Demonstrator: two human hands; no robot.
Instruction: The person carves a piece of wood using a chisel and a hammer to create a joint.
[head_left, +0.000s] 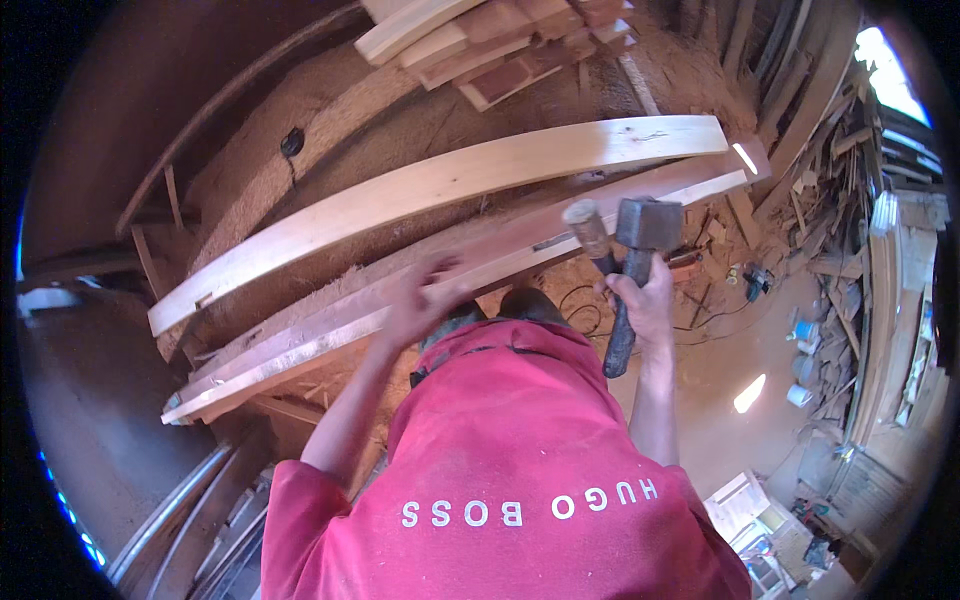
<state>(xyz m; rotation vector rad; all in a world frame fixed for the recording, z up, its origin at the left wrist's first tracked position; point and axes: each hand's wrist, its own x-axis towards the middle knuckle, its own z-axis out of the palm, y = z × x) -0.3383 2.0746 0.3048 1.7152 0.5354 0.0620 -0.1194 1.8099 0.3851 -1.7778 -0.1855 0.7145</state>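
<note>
In my right hand are a club hammer with a blocky dark metal head and a wooden-handled chisel. The hammer head points up and its dark handle runs down through my fist; the chisel's blade is mostly hidden behind my fingers. My left hand is over the near plank, holding nothing, its fingers apart and slightly blurred. Whether it touches the wood I cannot tell. A slot is cut into this plank, left of the chisel. Beyond it lies a long, pale curved board with a notch near its left end.
Stacked timber pieces stand at the far side, above sawdust-covered ground. Scrap wood piles up along the right. A cable and a power tool lie on the floor at right, near several white and blue containers.
</note>
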